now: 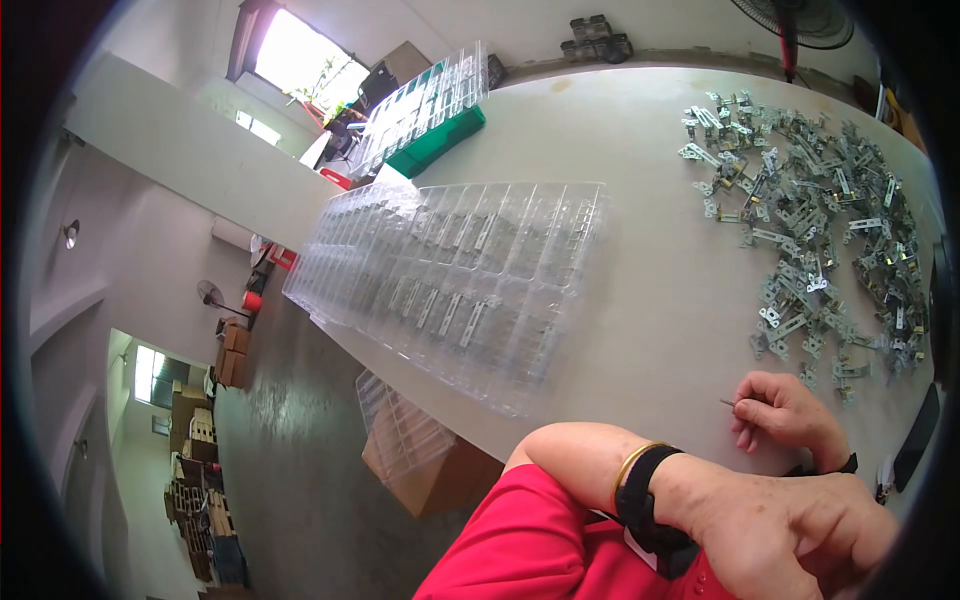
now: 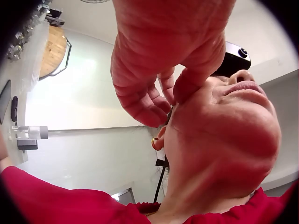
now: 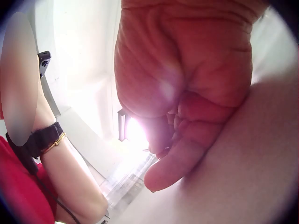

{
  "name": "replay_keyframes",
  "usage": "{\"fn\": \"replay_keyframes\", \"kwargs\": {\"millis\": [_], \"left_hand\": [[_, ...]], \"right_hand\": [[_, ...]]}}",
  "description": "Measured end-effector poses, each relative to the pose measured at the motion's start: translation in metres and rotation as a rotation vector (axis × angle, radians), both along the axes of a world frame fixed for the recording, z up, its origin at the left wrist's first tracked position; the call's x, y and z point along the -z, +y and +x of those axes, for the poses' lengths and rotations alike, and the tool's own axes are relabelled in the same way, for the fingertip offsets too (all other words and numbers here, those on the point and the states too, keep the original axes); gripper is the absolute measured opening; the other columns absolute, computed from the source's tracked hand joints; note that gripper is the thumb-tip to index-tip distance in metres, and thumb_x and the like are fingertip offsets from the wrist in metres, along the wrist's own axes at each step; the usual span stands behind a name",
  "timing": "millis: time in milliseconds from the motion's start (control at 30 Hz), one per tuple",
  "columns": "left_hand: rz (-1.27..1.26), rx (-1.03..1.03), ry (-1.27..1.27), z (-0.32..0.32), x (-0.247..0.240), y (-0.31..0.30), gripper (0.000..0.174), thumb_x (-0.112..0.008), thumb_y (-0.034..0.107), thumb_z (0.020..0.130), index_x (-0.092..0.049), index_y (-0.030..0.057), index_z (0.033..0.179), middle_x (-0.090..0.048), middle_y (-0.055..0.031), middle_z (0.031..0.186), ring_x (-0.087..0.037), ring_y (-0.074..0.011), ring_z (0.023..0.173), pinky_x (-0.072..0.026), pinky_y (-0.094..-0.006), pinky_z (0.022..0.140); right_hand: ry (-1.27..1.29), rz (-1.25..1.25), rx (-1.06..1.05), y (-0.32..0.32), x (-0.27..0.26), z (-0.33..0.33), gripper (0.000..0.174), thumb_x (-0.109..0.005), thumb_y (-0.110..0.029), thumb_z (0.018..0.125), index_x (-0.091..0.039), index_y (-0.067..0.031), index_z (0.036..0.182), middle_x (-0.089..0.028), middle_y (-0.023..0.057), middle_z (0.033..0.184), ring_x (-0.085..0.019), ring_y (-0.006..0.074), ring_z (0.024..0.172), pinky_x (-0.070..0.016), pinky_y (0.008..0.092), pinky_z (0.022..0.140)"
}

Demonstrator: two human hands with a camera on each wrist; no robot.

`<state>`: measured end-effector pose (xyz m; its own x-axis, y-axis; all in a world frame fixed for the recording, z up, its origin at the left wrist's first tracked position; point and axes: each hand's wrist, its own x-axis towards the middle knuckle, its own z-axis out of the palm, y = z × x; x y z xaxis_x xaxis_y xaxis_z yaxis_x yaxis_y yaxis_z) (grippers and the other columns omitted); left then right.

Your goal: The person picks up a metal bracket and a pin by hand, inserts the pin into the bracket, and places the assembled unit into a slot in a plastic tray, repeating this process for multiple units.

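My left hand, with a black band and gold bracelet at its wrist, is raised in front of the body. In the left wrist view its loosely bent fingers touch the side of the person's face and hold nothing. Low over the table, my right hand pinches a thin grey rod between thumb and forefinger; only its tip shows. The palm side of that hand fills the right wrist view. Beyond it lies a wide pile of small metal fittings, some with brass-coloured parts.
Clear plastic compartment trays stand stacked at the table's left edge, with metal fittings in several cells. Farther back is a green bin under more clear trays. Below the edge, a cardboard box sits on the floor. A dark flat object lies at right.
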<state>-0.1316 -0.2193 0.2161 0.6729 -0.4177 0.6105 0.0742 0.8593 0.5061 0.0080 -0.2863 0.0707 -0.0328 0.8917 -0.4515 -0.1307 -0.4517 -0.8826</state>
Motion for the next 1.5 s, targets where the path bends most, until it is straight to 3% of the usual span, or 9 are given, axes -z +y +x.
{"fn": "replay_keyframes", "kwargs": {"millis": [567, 633, 700, 767, 933, 1000, 1200, 1300, 1500], "left_hand": [[0.230, -0.190, -0.153, -0.020, -0.001, 0.022, 0.034, -0.066, 0.018, 0.100, -0.060, -0.0041, 0.125, -0.068, -0.0055, 0.102, -0.065, -0.0096, 0.091, -0.0512, -0.0222, 0.078], [0.668, -0.756, -0.229, -0.040, -0.014, 0.043, 0.007, -0.064, 0.007, 0.082, -0.063, 0.0011, 0.085, -0.061, -0.0069, 0.085, -0.058, -0.0246, 0.085, -0.0480, -0.0405, 0.081], [0.641, -0.692, -0.133, -0.060, -0.003, 0.077, 0.014, -0.061, 0.002, 0.089, -0.062, -0.0017, 0.103, -0.060, -0.0159, 0.100, -0.059, -0.0321, 0.096, -0.0459, -0.0389, 0.083], [0.881, -0.893, 0.383, -0.102, -0.021, 0.111, 0.014, -0.060, 0.004, 0.092, -0.065, -0.0040, 0.103, -0.062, -0.0139, 0.095, -0.062, -0.0230, 0.087, -0.0482, -0.0341, 0.078], [1.444, -1.857, 0.868, -0.194, -0.002, 0.231, 0.015, -0.059, 0.001, 0.097, -0.069, 0.0006, 0.108, -0.067, -0.0011, 0.086, -0.061, -0.0092, 0.074, -0.0520, -0.0238, 0.068], [1.848, -2.016, 0.908, -0.249, 0.020, 0.294, 0.019, -0.056, 0.001, 0.094, -0.070, 0.0001, 0.107, -0.068, -0.0064, 0.081, -0.064, -0.0126, 0.072, -0.0535, -0.0282, 0.069], [2.504, -1.756, 0.847, -0.297, 0.046, 0.356, 0.032, -0.056, 0.003, 0.091, -0.066, 0.0013, 0.121, -0.072, -0.0235, 0.103, -0.071, -0.0331, 0.096, -0.0548, -0.0397, 0.088], [2.472, -1.592, 1.004, -0.290, 0.052, 0.365, 0.037, -0.057, 0.002, 0.090, -0.065, 0.0039, 0.125, -0.068, -0.0276, 0.115, -0.064, -0.0420, 0.113, -0.0502, -0.0448, 0.098], [2.510, -1.544, 0.992, -0.294, 0.068, 0.386, 0.036, -0.058, 0.002, 0.088, -0.067, 0.0049, 0.123, -0.069, -0.0266, 0.114, -0.065, -0.0410, 0.112, -0.0507, -0.0440, 0.098]], "right_hand": [[0.007, -0.004, 0.012, -0.001, -0.002, -0.001, 0.010, -0.056, -0.008, 0.102, -0.059, 0.0012, 0.099, -0.068, 0.0093, 0.082, -0.070, 0.0167, 0.068, -0.0576, 0.0287, 0.058], [-0.009, 0.009, 0.015, -0.001, 0.000, -0.001, 0.009, -0.056, -0.007, 0.101, -0.059, 0.0013, 0.099, -0.068, 0.0095, 0.082, -0.070, 0.0169, 0.068, -0.0576, 0.0291, 0.058], [-0.008, 0.060, 0.012, 0.000, 0.001, -0.001, 0.009, -0.056, -0.006, 0.101, -0.059, 0.0014, 0.099, -0.068, 0.0098, 0.082, -0.070, 0.0170, 0.068, -0.0578, 0.0292, 0.058], [-0.010, 0.109, 0.014, -0.001, 0.000, -0.001, 0.008, -0.056, -0.006, 0.100, -0.059, 0.0016, 0.099, -0.068, 0.0101, 0.082, -0.071, 0.0172, 0.068, -0.0579, 0.0294, 0.058], [0.002, -0.010, 0.059, 0.000, 0.002, 0.000, 0.008, -0.057, -0.005, 0.099, -0.058, 0.0022, 0.097, -0.069, 0.0115, 0.080, -0.071, 0.0193, 0.067, -0.0589, 0.0314, 0.057], [0.014, -0.044, 0.043, 0.002, 0.000, 0.003, 0.008, -0.057, -0.005, 0.099, -0.057, 0.0021, 0.097, -0.069, 0.0122, 0.081, -0.071, 0.0201, 0.066, -0.0592, 0.0320, 0.057], [0.042, -0.132, 0.020, 0.010, -0.004, 0.011, 0.008, -0.058, -0.006, 0.099, -0.056, 0.0018, 0.097, -0.070, 0.0145, 0.082, -0.072, 0.0224, 0.066, -0.0597, 0.0328, 0.058], [0.032, -0.132, 0.054, 0.007, 0.000, 0.009, 0.007, -0.058, -0.006, 0.099, -0.056, 0.0011, 0.097, -0.070, 0.0148, 0.081, -0.072, 0.0231, 0.065, -0.0598, 0.0340, 0.057], [-0.029, -0.124, 0.131, 0.006, 0.000, 0.002, 0.007, -0.058, -0.007, 0.098, -0.055, 0.0000, 0.096, -0.069, 0.0141, 0.079, -0.070, 0.0230, 0.061, -0.0589, 0.0345, 0.054]]}}
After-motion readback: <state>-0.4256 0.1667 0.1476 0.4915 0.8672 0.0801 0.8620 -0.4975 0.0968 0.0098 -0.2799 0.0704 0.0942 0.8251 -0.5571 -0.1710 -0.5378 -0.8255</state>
